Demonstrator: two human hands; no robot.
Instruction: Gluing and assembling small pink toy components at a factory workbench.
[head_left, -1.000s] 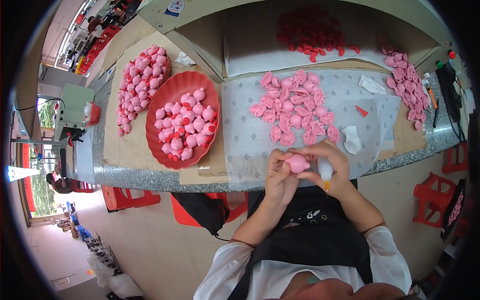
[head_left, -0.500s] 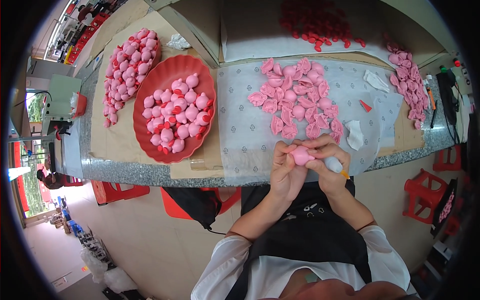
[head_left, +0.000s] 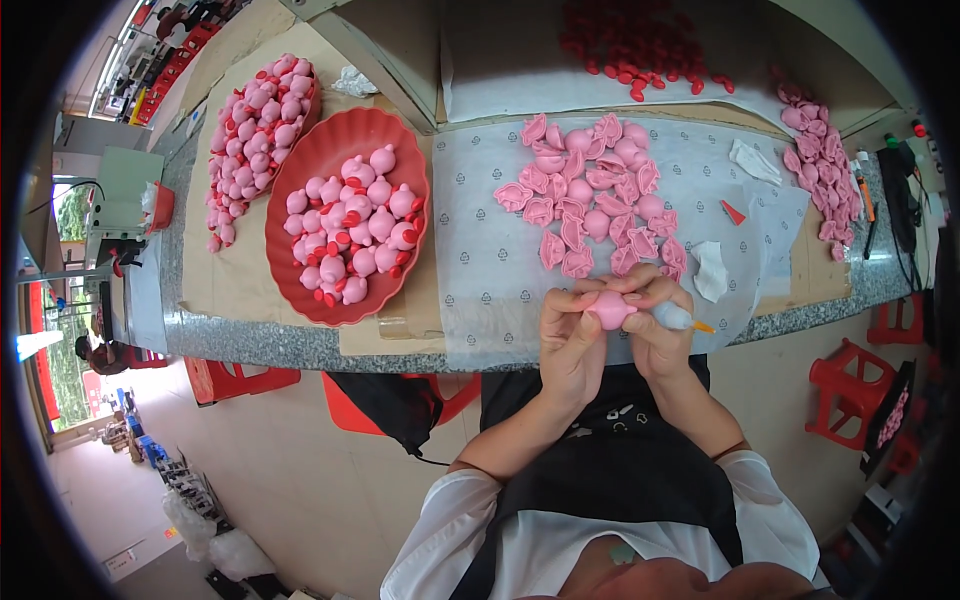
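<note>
Between the fingertips of both hands sits a round pink plastic piece (head_left: 611, 309), held just above the table's near edge. My left hand (head_left: 573, 340) pinches it from the left, thumb in front. From the other side my right hand (head_left: 660, 325) grips it too, and also keeps a small translucent glue bottle (head_left: 672, 316) with an orange tip tucked in its fingers, the tip pointing right. Beyond the hands lies a loose group of pink shell-like halves and rounded pieces (head_left: 597, 224) on white printed paper (head_left: 480, 240).
A red scalloped bowl (head_left: 290, 285) holds pink balls with red parts. Behind it is a heap of similar balls (head_left: 262, 125). Red pieces (head_left: 640, 75) lie under the shelf, more pink parts (head_left: 822, 170) at right. Crumpled tissue (head_left: 710, 270) and a red scrap (head_left: 733, 212) rest on the paper.
The pink piece has turned in my fingers and shifted slightly right. My right hand has rotated, so the glue bottle's tip has swung up and to the right.
</note>
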